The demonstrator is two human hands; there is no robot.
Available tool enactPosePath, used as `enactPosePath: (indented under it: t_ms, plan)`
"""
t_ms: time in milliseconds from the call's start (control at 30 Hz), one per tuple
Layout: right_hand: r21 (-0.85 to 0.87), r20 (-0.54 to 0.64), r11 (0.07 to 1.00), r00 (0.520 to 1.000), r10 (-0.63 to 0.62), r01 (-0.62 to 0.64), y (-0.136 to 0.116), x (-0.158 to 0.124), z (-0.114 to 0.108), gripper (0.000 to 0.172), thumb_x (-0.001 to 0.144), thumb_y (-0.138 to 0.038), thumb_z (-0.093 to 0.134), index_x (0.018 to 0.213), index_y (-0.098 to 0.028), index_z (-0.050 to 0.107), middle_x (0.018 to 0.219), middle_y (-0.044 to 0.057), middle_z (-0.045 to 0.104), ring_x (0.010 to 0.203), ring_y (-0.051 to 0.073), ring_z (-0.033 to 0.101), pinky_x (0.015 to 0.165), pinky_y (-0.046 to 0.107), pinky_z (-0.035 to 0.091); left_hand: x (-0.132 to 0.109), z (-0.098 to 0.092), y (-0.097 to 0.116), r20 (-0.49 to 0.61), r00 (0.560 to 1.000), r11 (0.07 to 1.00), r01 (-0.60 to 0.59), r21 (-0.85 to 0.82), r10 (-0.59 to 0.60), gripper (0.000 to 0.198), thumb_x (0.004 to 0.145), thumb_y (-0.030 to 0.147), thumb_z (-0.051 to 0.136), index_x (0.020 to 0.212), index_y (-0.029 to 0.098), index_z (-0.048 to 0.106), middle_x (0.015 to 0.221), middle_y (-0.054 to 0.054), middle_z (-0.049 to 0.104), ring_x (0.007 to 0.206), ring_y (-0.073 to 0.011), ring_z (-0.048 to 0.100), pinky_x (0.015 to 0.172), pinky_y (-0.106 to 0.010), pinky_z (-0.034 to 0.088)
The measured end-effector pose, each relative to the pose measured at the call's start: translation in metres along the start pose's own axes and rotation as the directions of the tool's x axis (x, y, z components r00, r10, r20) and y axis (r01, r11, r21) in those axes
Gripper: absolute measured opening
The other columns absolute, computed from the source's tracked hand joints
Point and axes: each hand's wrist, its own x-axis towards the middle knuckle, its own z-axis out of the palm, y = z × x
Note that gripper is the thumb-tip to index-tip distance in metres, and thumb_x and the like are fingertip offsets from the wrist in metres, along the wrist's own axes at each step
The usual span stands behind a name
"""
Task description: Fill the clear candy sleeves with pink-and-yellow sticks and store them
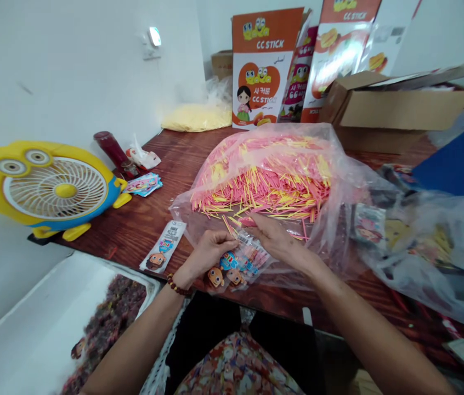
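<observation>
Low over the front of the table, my left hand [214, 249] is closed in a pinch on the upper edge of a small clear printed packet [228, 262] with a cartoon face. More such packets [252, 258] lie overlapping beside it, under my right hand. My right hand [275, 238] has its fingers together, with a few pink sticks [248, 221] at the fingertips. Just beyond both hands, a large clear plastic bag [273, 131] lies open towards me, filled with a heap of thin pink and yellow sticks [265, 189]. Some sticks have spilled at its mouth.
A single packet [163, 247] lies left of my hands. Further left stand a yellow fan [65, 191] and a dark red bottle [111, 149]. Printed cartons [256, 71] and an open cardboard box [400, 112] are behind. Plastic bags [441, 247] crowd the right; a white tub [30, 312] is below left.
</observation>
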Motion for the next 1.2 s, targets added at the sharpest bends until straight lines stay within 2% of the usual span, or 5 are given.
enactPosePath:
  t_ms: [167,333,733,1000,1200]
  plan:
    - [0.476,-0.176,0.873,0.962,0.209,-0.103,-0.013,0.002,-0.001,0.017,0.088,-0.038,0.057,0.097,-0.024,0.058,0.075,-0.002,0.065,0.065,0.015,0.059,0.063,0.029,0.047,-0.007,0.001,0.0,-0.011,0.991,0.984,-0.133,0.12,0.136,0.028,0.08,0.041,0.067,0.066,0.017,0.069,0.057,0.001,0.056,0.055,-0.0109,0.042,0.053,-0.023,0.033]
    - [0.75,-0.348,0.657,0.889,0.299,0.072,-0.036,0.009,0.007,0.018,0.088,-0.038,0.057,0.1,-0.026,0.052,0.078,-0.001,0.068,0.076,0.018,0.068,0.074,0.036,0.055,-0.008,0.002,-0.004,-0.03,0.955,0.932,-0.281,0.229,0.296,0.026,0.084,0.038,0.064,0.067,0.019,0.069,0.063,-0.001,0.06,0.061,-0.0144,0.05,0.06,-0.025,0.039]
    - [0.762,-0.373,0.639,0.879,0.298,0.107,-0.042,0.007,0.033,0.015,0.093,-0.036,0.051,0.104,-0.026,0.05,0.088,0.001,0.072,0.091,0.02,0.07,0.083,0.038,0.055,-0.002,0.007,-0.007,-0.137,0.923,0.923,-0.329,0.201,0.359,0.019,0.082,0.034,0.066,0.072,0.019,0.071,0.065,-0.002,0.063,0.061,-0.0145,0.052,0.059,-0.025,0.041]
    - [0.595,-0.237,0.803,0.947,0.215,-0.033,-0.033,-0.003,0.025,0.018,0.092,-0.034,0.055,0.104,-0.024,0.064,0.114,0.004,0.072,0.112,0.022,0.064,0.103,0.04,0.045,0.002,0.009,-0.002,-0.166,0.943,0.958,-0.284,0.039,0.287,0.017,0.081,0.033,0.069,0.083,0.017,0.073,0.077,-0.002,0.07,0.07,-0.0138,0.06,0.067,-0.024,0.047]
    - [0.424,-0.187,0.906,0.977,0.106,-0.018,-0.034,0.004,0.008,0.037,0.097,-0.041,0.048,0.132,-0.03,0.05,0.135,0.005,0.062,0.124,0.021,0.058,0.106,0.043,0.043,0.014,0.01,0.0,-0.216,0.947,0.955,-0.268,-0.128,0.237,0.022,0.076,0.035,0.075,0.082,0.015,0.074,0.075,-0.001,0.07,0.069,-0.0116,0.059,0.066,-0.022,0.047]
